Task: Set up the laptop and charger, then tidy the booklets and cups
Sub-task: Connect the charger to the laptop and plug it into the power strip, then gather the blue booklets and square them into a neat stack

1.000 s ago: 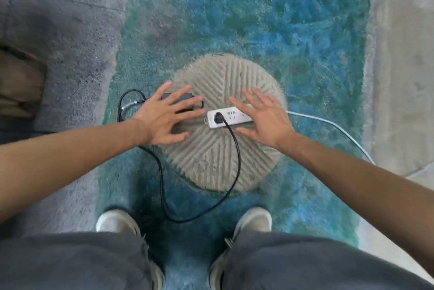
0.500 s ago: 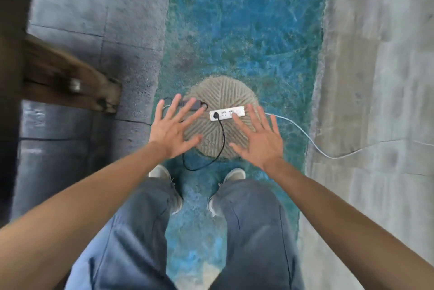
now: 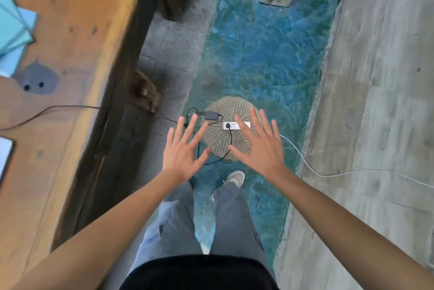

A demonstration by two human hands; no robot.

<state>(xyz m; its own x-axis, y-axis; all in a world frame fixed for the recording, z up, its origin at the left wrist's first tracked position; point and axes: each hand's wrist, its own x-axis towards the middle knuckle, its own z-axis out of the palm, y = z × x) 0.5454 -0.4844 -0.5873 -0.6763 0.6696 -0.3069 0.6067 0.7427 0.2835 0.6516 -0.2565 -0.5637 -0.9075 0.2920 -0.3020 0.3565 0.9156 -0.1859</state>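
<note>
While both hands spread empty | power strip (image 3: 236, 125) print unreadable | charger brick (image 3: 211, 115) unlabelled

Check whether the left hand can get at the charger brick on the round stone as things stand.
Probably yes. The left hand is open, holds nothing and hovers above the floor, short of the brick. The brick lies exposed on the stone beside the power strip; only its own loose cable lies around it.

L hand (image 3: 182, 155) & R hand (image 3: 259, 148) spread, empty; charger (image 3: 211, 115) plugged into strip (image 3: 236, 125)
</note>
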